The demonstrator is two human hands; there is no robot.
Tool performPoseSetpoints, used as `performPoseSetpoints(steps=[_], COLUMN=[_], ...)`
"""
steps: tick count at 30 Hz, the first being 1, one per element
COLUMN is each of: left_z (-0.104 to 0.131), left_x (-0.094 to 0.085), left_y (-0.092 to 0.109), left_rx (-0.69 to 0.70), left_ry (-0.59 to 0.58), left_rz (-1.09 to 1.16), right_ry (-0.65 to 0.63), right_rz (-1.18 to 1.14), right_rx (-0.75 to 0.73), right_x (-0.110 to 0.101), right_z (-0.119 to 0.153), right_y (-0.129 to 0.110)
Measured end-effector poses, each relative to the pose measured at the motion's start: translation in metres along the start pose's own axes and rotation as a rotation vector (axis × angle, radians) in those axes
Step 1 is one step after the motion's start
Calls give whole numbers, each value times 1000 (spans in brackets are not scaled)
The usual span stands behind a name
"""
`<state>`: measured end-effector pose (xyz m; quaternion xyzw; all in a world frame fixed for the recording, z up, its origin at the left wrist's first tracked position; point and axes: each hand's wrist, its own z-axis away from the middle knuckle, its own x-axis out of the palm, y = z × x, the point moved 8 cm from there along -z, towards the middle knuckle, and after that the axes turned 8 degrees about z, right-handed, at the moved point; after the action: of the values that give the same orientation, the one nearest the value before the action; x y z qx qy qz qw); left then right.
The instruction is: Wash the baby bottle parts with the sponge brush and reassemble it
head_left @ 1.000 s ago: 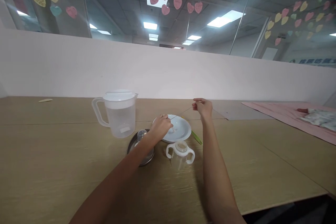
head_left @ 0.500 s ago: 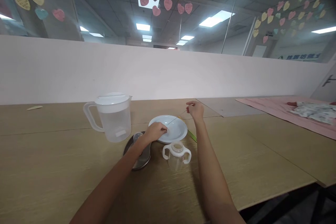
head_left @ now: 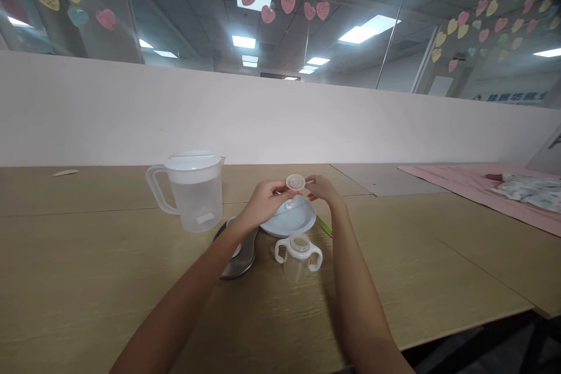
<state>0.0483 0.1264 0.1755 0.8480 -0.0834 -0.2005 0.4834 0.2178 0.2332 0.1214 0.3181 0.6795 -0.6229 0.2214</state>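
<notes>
Above the white bowl [head_left: 287, 225], my left hand [head_left: 269, 198] grips a small round translucent lid-like piece [head_left: 295, 182] by its left side. My right hand [head_left: 321, 189] is at the right side of that piece, its fingers bent and close together; what they pinch is too small to make out. A thin straw or tube runs below the round piece over the bowl. Just in front of the bowl stands a clear cup with two white handles [head_left: 298, 257], its top uncovered. A dark metal kidney-shaped tray [head_left: 241, 263] lies partly hidden under my left forearm.
A translucent lidded pitcher [head_left: 197, 193] stands left of the bowl. A green strip [head_left: 324, 226] lies by the bowl's right side. Further right is a pink cloth [head_left: 464, 187] with patterned fabric on it. A white wall [head_left: 263, 123] rises behind the table.
My left hand has risen and now holds the round piece. My right hand has moved slightly down and left, next to it. The view has shifted a little.
</notes>
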Motion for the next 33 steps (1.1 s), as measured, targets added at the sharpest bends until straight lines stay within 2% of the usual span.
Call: performPoseSetpoints(steps=[3,4,8,11,13,17,27,33], left_z=[10,13,21,23,23,22,25,34], left_x=[8,12,23,28,30,27,28,39], left_y=[28,33,36,34,33,31,29,7], left_rx=[61,68,41,35,45,49,71,-3], left_ry=[-42,-67,-164,-221,-245,-235,-278,-451], left_rz=[-3,-10,-64,-104,-121,-133,-222,-397], right_ry=[-56,-79,-143,-219,-202,-186,-175,-77], right_rz=[-10,-29,-85,7,132,276,335,312], right_rx=[-61,-134,-406,-549,-548,-484,-530,-489], right_x=[-14,-20,-47,-52,-53,-51,-47,-57], right_z=[20,31,92,134,149,154,156,155], right_y=[-27,-42,-101,-131,-136,-131,-130,-128])
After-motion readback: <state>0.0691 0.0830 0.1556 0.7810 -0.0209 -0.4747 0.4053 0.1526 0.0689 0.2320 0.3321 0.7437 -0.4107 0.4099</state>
